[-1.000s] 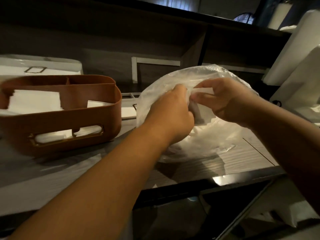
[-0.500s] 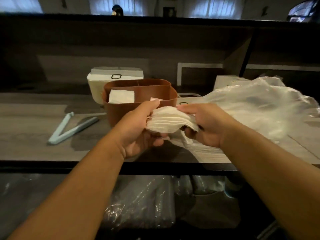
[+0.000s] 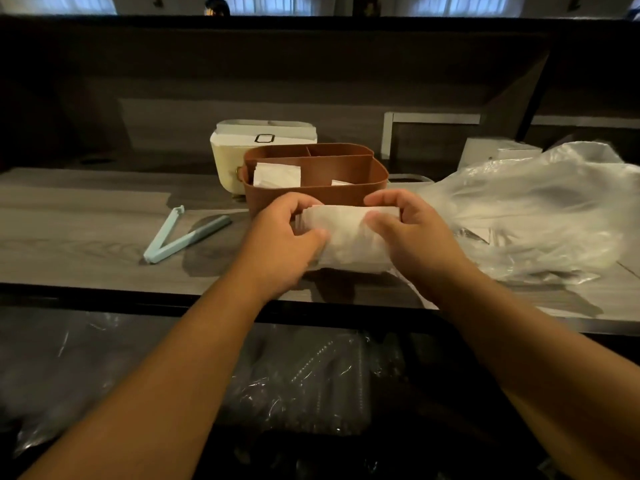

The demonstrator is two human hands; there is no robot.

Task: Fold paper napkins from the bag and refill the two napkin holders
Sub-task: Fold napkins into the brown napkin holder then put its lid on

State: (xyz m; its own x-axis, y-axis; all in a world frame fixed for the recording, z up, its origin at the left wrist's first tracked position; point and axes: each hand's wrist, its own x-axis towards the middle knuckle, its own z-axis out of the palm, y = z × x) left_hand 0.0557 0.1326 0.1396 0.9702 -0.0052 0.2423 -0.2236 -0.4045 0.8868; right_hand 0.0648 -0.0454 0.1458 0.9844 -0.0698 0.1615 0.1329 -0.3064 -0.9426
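A stack of white paper napkins (image 3: 349,237) sits between my two hands just above the counter, bent over along its length. My left hand (image 3: 287,237) grips its left end, thumb on top. My right hand (image 3: 408,233) grips its right end with curled fingers. Directly behind stands the brown napkin holder (image 3: 346,195), with folded napkins (image 3: 277,174) in its left compartment. A cream white holder (image 3: 232,157) stands behind that one. The clear plastic bag (image 3: 533,209) lies crumpled at the right.
A pale blue bag clip (image 3: 180,237) lies open on the grey wood counter (image 3: 86,230) to the left. White boxes (image 3: 491,154) sit at the back right. Below the counter's dark front edge are clear plastic packs (image 3: 304,375).
Both hands left the bag with a stack of napkins and brought it to the middle in front of the brown holder. The stack now lies lower and bent between my hands.
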